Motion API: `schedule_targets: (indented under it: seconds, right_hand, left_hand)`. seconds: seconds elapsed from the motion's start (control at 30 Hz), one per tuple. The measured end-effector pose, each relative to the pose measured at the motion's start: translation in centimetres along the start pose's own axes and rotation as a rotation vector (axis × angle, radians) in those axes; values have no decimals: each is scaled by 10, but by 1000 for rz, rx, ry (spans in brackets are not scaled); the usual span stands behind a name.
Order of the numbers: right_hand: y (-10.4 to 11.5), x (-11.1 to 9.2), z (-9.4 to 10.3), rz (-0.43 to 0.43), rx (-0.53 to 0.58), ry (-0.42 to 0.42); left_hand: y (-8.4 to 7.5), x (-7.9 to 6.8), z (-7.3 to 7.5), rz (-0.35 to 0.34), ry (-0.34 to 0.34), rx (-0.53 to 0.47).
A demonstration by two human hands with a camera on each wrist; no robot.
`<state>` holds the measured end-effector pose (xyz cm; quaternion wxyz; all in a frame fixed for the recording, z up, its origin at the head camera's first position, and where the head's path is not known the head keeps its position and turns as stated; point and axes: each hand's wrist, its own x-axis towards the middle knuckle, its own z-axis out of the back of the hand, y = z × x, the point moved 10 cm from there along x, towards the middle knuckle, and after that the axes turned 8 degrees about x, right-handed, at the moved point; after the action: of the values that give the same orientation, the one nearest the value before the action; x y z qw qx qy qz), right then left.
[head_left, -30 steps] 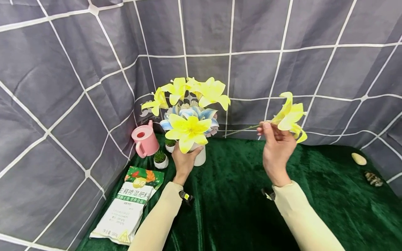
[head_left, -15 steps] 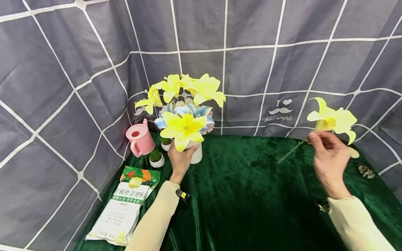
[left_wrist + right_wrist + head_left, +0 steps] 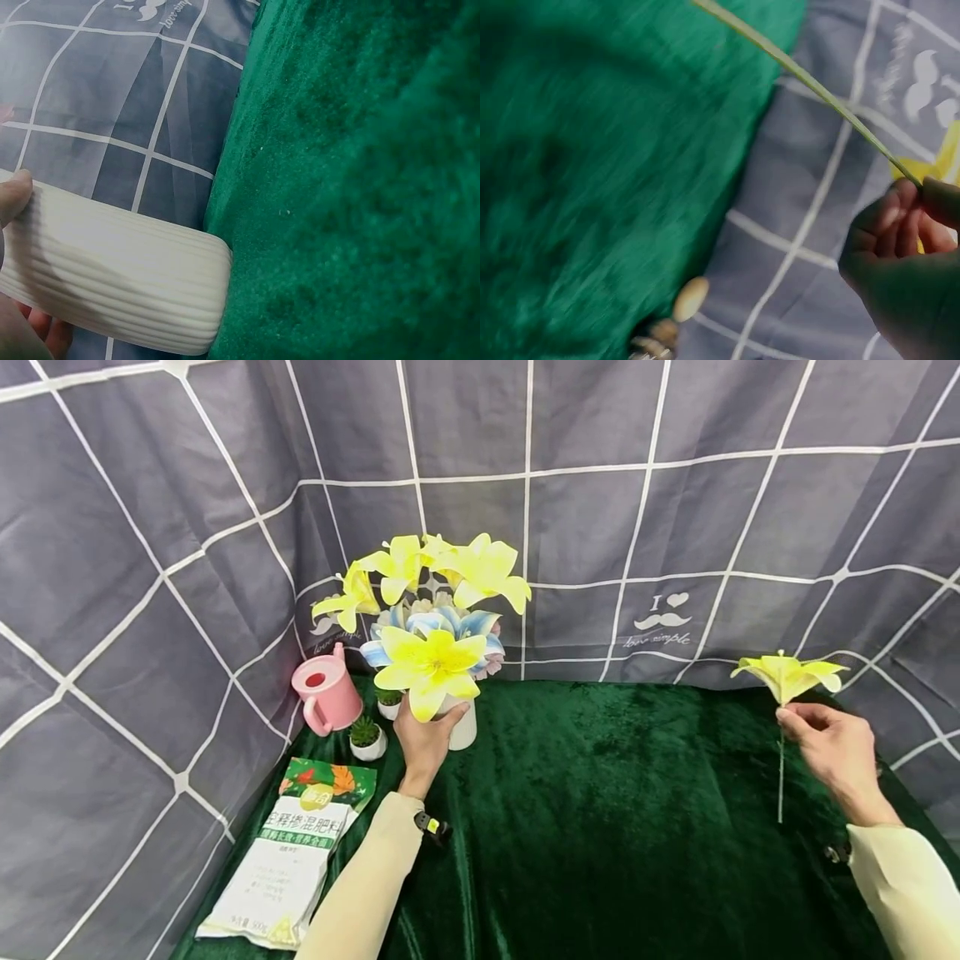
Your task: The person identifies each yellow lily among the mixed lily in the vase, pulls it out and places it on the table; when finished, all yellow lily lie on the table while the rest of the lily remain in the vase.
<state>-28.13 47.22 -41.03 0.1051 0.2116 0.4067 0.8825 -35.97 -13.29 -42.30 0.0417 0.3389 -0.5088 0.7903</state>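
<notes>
Head view, far right: see a yellow lily (image 3: 784, 681) held up over the green-covered desk (image 3: 600, 814), bloom on top, stem (image 3: 781, 789) pointing nearly straight down. Pinched just below the bloom between thumb and fingers of the right hand (image 3: 834, 758), as confirmed from the right wrist view. Looks artificial; judged very light, with thin, soft petals likely to crease if squeezed, and a slender stem probably springy yet stiff enough to hold its line. Best gripped by that stem, close under the bloom and off the petals; unlikely to slip in a firm pinch, though perhaps apt to twirl.

Well to the left, find a white ribbed vase (image 3: 465, 731), upright, with thumb and fingers of the left hand (image 3: 424, 743) curled round its upper part. Probably top-heavy, so sensibly steadied by such a wrap. Topped with yellow lilies (image 3: 431, 662) and, behind the front bloom, blue flowers (image 3: 478, 625).

Farther left, note small potted plants (image 3: 367, 737), a pink watering can (image 3: 334, 700) and, nearer the person, a printed bag (image 3: 277, 860). Behind, hung with a gray gridded curtain (image 3: 585, 527). Near the desk's right side, see a pale stone (image 3: 691, 298) beside a dark mottled object (image 3: 655, 339), blurred.
</notes>
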Motion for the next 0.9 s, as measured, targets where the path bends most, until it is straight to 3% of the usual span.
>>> schedule_targets:
  seconds: [0.2, 0.4, 0.7, 0.9]
  right_hand:
    - [-30, 13, -12, 16, -152, 143]
    - [-53, 20, -28, -31, -168, 273]
    - [-79, 20, -36, -110, -150, 329]
    - [-85, 19, -36, -129, -131, 318]
  left_hand:
    - [1, -2, 2, 29, -1, -2]
    - [1, -1, 5, 25, -11, -1]
    - [0, 0, 3, 5, -11, -14]
    - [-1, 0, 1, 4, 0, -8]
